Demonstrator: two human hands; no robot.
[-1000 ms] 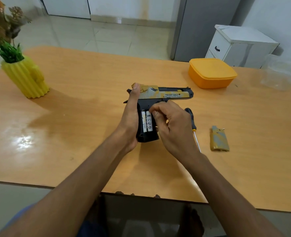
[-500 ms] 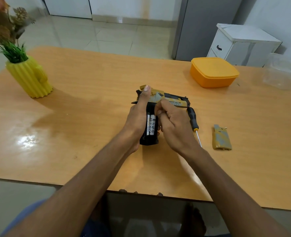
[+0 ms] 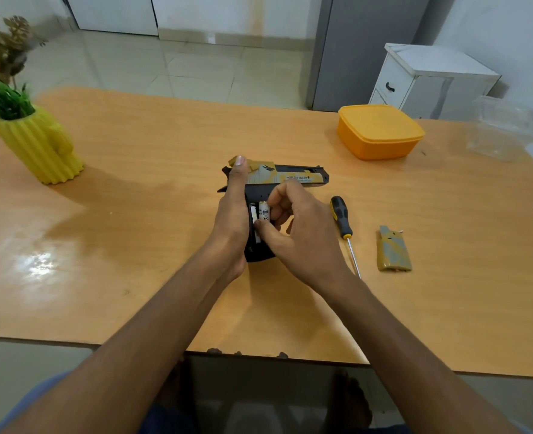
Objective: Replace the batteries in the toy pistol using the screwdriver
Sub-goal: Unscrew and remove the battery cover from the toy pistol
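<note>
The black and tan toy pistol (image 3: 293,177) lies on the wooden table (image 3: 133,214), barrel pointing right, its grip toward me with the battery bay uncovered. My left hand (image 3: 232,214) holds the grip's left side, thumb stretched up to the slide's rear. My right hand (image 3: 293,233) pinches a white battery (image 3: 264,211) between thumb and fingers, its upper end lifted out of the bay. A second white battery (image 3: 253,213) sits in the bay beside it. The black and yellow screwdriver (image 3: 343,223) lies just right of my right hand. The tan battery cover (image 3: 393,253) lies further right.
An orange lidded box (image 3: 379,131) stands at the back right, with a clear plastic container (image 3: 506,126) beyond it. A yellow ribbed vase with a plant (image 3: 39,145) stands at the far left. A white drawer cabinet (image 3: 428,83) is behind the table.
The pistol tilted up half a second ago and now lies flat again. My right fingers have moved from the bay's top to pinching one battery and lifting its upper end out.
</note>
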